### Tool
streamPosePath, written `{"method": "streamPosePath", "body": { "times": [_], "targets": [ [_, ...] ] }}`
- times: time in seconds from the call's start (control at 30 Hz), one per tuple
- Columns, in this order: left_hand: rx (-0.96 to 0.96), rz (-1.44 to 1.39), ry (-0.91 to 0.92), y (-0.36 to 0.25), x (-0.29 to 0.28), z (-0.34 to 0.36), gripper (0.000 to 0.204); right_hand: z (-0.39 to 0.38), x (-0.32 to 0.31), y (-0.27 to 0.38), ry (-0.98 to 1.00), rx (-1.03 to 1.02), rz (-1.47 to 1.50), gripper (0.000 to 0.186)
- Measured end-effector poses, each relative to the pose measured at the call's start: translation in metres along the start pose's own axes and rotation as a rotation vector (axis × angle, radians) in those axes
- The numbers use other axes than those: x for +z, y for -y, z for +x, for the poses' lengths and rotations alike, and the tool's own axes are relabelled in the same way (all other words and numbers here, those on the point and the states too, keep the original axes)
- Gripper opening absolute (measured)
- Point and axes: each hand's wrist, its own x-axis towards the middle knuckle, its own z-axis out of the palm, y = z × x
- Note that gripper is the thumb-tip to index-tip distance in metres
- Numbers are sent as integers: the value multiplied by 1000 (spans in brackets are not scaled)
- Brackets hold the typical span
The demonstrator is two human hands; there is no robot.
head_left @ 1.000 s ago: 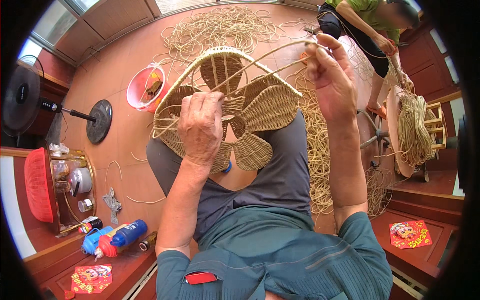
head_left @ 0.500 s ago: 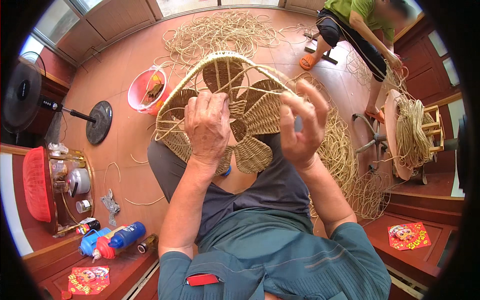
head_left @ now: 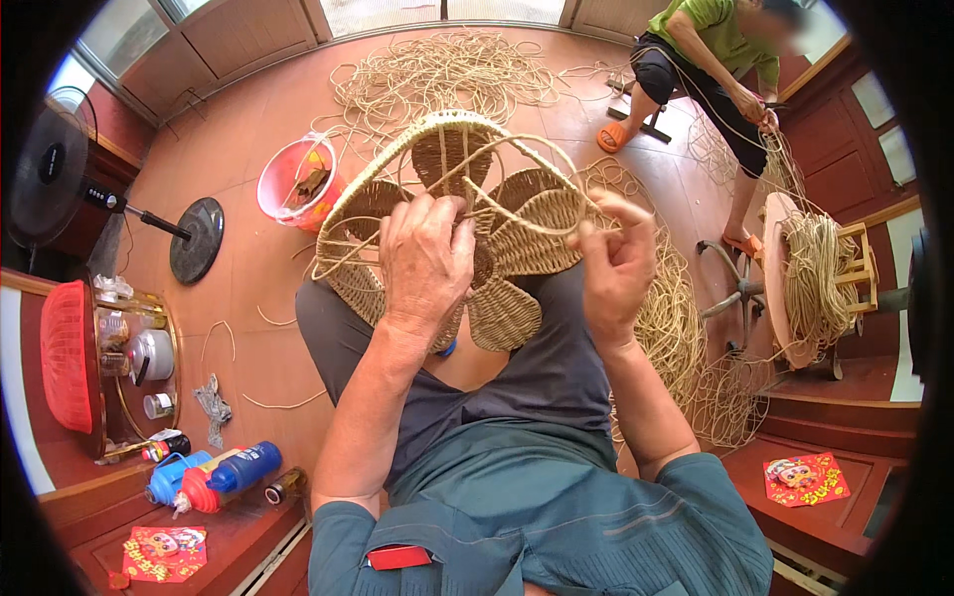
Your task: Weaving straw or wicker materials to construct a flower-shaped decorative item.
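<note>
A woven flower-shaped basket of tan cord lies over my lap, its petals set inside a rounded rim. My left hand is closed on it near the flower's middle, with thumb and fingers gripping beside the center; what lies under the fingers is hidden. On the right, my right hand pinches a tan cord between thumb and forefinger. That cord bows in a loop over the upper petals and runs back toward my left hand. Thin bare spokes cross the gaps between petals.
Loose cord is heaped on the far floor, and another heap lies to my right. A pink bucket, a fan and bottles are at left. At right stands a cord reel; beyond, a person handles cord.
My right hand has turned and drawn its fingers together on the cord, which now bows in a rounder loop. My left hand has shifted slightly right along the basket.
</note>
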Motion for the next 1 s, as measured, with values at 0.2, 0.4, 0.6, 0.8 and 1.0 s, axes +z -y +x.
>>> {"method": "streamPosePath", "body": {
  "times": [0.2,0.4,0.6,0.8,1.0],
  "targets": [
    [-201,-144,227,-3,-7,6,28,-2,38,7,372,-147,-390,51],
    [-160,-184,208,-4,-11,0,26,14,68,-23,497,-157,-537,66],
    [-166,-204,222,-4,-17,-8,26,5,75,-10,376,-124,-417,58],
    [-197,-224,264,-6,-18,-2,26,3,75,-17,271,138,-162,41],
    [198,-35,-121,-15,-2,-2,23,30,30,-14,357,609,515,31]
  ]
}}
